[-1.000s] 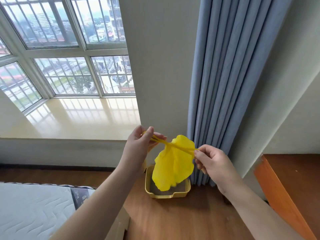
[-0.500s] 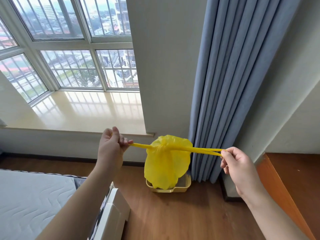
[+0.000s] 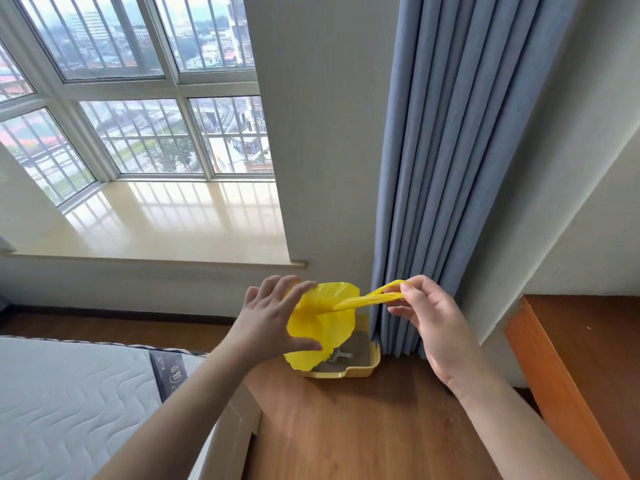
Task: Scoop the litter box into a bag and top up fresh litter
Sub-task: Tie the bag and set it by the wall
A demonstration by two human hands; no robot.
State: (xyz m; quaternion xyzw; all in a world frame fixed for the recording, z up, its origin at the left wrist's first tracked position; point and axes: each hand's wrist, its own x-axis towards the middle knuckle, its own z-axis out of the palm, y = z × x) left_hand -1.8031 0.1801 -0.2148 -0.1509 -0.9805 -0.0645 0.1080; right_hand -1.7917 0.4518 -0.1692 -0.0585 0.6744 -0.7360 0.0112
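A yellow plastic bag [image 3: 322, 323] hangs in the air between my hands, bunched at the top. My left hand [image 3: 270, 317] grips its body from the left, fingers spread over the top and thumb underneath. My right hand [image 3: 424, 311] pinches one twisted handle of the bag, stretched out to the right. Below the bag, on the wooden floor, sits a pale yellow litter box [image 3: 360, 368] with grey litter in it. A grey scoop [image 3: 337, 356] lies in the litter, partly hidden by the bag.
A blue curtain [image 3: 446, 168] hangs right behind the litter box. A mattress on a white bed frame [image 3: 69, 393] fills the lower left. An orange wooden surface [image 3: 581, 368] is at the right. A window sill [image 3: 166, 226] runs along the left wall.
My hands have come closer together. My left hand let go of the left handle and took hold of the bag's body. The right hand still holds its handle.
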